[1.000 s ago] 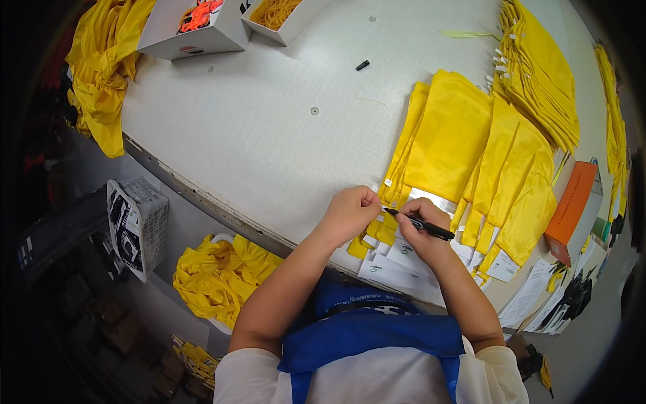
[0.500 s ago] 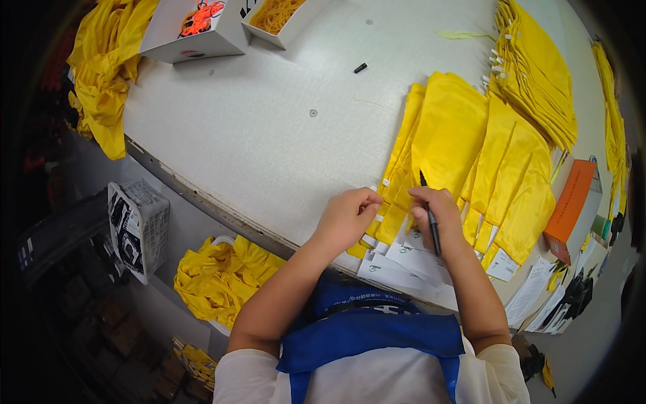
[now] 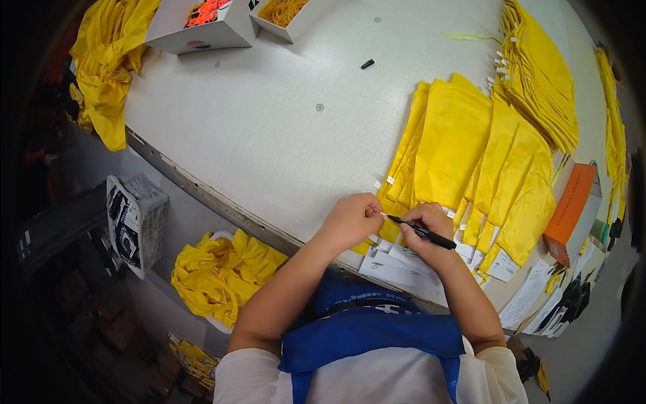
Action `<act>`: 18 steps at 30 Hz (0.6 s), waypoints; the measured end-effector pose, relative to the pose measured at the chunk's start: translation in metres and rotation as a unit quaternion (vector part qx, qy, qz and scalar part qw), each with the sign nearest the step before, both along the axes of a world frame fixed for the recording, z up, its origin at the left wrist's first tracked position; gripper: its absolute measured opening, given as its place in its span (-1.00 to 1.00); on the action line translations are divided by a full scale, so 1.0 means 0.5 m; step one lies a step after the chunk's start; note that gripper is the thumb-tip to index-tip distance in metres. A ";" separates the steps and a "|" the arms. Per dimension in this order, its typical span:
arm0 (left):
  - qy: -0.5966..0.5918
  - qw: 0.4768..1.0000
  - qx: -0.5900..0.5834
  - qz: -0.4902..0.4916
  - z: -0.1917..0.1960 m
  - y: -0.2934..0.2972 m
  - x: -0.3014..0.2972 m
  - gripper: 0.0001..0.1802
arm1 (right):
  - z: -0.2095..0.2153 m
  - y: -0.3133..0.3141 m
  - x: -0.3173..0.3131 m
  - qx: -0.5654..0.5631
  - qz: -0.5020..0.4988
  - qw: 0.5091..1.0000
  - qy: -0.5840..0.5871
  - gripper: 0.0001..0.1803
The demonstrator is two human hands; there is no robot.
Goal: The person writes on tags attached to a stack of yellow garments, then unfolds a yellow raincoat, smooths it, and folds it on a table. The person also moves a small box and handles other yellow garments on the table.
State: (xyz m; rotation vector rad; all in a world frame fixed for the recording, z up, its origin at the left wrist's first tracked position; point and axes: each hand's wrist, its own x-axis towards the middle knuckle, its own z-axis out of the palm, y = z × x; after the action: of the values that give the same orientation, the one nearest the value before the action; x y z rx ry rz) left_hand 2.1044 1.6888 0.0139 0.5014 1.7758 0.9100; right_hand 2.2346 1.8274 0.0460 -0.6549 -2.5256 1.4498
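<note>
Seen in the head view, the person before me works at the near edge of the white counter point(image 3: 269, 128). The left hand point(image 3: 351, 219) is closed, its thumb and forefinger pinching a small white label point(image 3: 383, 215) beside the yellow fabric pouches point(image 3: 452, 138). The right hand point(image 3: 431, 227) grips a black marker pen point(image 3: 439, 238), with its tip directed left, at the label; whether it touches, I cannot tell. The pouches lie side by side, reaching toward the near edge, where white printed cards point(image 3: 393, 267) are under their ends. Behind them, nearer to the counter's right edge, a stack of yellow fabric pieces point(image 3: 535, 81) lies. A small black cap point(image 3: 367, 64) rests well apart, toward the far edge. Near the far left corner I see a white box point(image 3: 215, 37) with orange cords point(image 3: 205, 12).
</note>
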 end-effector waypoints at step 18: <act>0.027 0.995 0.093 0.026 0.017 -0.015 0.017 -0.88 | 0.008 0.002 -0.010 0.072 0.101 0.992 -0.024 -0.61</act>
State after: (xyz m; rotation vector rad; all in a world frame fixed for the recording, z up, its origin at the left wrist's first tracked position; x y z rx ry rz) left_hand 2.1128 1.6813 0.0221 0.6058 1.7694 1.1133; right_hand 2.2295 1.8286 0.0498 -0.4274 -2.7706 1.3061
